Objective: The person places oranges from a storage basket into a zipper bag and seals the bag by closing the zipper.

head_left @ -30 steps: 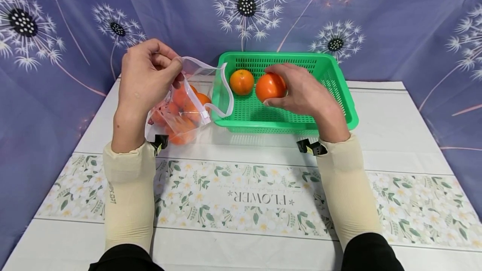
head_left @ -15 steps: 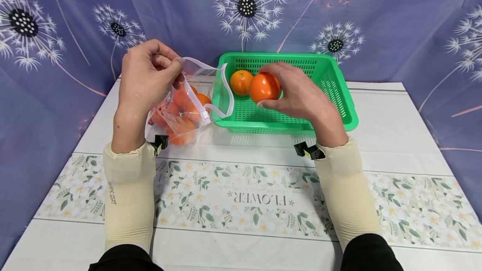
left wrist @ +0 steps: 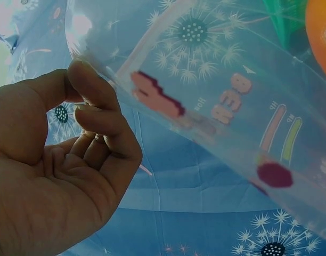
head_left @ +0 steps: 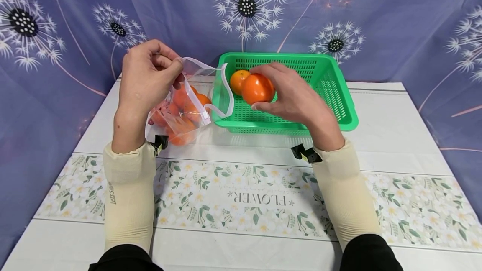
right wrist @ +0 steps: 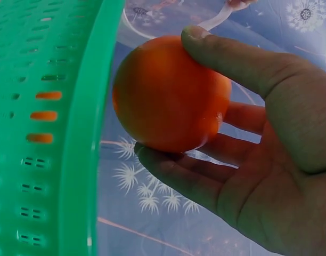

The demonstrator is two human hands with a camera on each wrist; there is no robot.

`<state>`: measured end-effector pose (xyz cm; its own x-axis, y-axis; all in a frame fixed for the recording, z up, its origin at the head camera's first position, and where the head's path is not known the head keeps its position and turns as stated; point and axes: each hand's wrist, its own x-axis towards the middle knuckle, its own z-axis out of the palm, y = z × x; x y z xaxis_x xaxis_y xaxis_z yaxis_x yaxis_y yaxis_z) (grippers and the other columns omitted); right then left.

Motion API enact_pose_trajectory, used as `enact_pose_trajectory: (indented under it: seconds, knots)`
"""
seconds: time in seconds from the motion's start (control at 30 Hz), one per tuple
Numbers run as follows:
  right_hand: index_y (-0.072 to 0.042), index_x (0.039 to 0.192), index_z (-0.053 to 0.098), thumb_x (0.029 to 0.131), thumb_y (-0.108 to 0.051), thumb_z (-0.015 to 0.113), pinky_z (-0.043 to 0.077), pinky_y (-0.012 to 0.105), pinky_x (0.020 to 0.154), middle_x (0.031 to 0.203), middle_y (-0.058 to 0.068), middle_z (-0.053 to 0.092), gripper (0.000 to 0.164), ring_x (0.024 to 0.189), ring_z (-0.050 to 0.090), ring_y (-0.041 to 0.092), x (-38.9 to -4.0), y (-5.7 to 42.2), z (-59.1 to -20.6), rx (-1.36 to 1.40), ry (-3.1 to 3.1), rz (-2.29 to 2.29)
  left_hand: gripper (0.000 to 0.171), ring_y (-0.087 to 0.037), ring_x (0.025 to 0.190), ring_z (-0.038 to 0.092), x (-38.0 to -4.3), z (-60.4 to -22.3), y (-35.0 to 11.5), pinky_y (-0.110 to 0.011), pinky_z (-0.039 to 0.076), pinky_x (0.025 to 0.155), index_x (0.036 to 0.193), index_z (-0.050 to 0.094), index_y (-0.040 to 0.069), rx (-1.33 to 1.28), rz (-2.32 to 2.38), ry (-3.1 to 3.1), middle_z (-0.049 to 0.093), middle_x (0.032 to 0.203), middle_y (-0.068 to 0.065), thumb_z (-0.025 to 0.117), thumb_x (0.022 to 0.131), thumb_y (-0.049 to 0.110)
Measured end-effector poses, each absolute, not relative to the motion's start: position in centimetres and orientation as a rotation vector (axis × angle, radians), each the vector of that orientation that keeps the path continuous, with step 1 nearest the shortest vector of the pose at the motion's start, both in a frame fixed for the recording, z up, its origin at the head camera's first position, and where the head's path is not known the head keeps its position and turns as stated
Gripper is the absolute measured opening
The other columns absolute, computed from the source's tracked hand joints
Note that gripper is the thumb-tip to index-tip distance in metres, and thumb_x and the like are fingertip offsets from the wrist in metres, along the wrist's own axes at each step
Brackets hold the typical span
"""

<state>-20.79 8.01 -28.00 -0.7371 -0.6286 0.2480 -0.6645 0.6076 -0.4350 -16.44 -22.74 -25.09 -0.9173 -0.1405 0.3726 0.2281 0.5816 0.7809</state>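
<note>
My left hand pinches the rim of a clear zip bag between thumb and fingers, and the bag's mouth gapes toward the basket. Several oranges lie inside the bag, and its printed film fills much of the left wrist view. My right hand grips a glossy orange between thumb and fingers, above the left part of the green basket. Another orange sits in the basket, partly hidden behind the held one. In the right wrist view the held orange appears above the basket rim.
A white table with a flowered strip lies beneath. Behind it hangs a purple curtain with a dandelion pattern. The basket stands near the table's back edge, right beside the bag.
My right hand has moved left with the orange, toward the bag's mouth, and it now overlaps the other orange in view. My left hand and the bag have stayed in place.
</note>
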Motion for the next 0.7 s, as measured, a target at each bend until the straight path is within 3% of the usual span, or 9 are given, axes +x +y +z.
enact_pose_trajectory:
  seconds: [0.7]
  knots:
    - [-0.009, 0.147, 0.058, 0.082, -0.022, 0.094, 0.051, 0.047, 0.108, 0.139, 0.012, 0.059, 0.076, 0.126, 0.059, 0.029, -19.7, 6.4, -28.2, 1.247, -2.632, 0.779, 0.010, -0.018, 0.059, 0.069, -16.4, -25.1, -22.6, -0.028, 0.047, 0.049, 0.094, 0.069, 0.010, -0.090, -1.267, -2.421, 0.072, 0.070, -0.004, 0.064, 0.099, 0.018]
